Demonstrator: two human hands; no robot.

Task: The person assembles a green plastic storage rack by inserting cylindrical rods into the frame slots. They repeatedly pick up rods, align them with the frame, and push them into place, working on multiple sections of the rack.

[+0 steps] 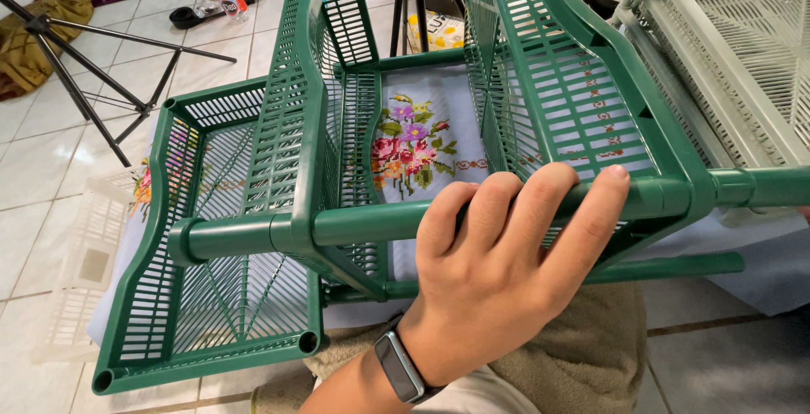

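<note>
My left hand (498, 287): fingers (506, 203) curled together over the green tube post (354, 224) of a green plastic tiered rack (287, 161), clamped on it. Rack lies tipped on its side across my lap, so the grip probably steadies it. Post runs under the fingertips, slatted baskets to either side. Right hand out of view. Embroidered floral cloth (413, 140) behind; grey rack (742, 51) right; tripod (93, 68) left, on the tiled floor (34, 169).

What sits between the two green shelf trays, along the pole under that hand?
In the head view, only the bare green pole spans the gap between the green shelf trays; behind it shows an embroidered floral cloth.
</note>
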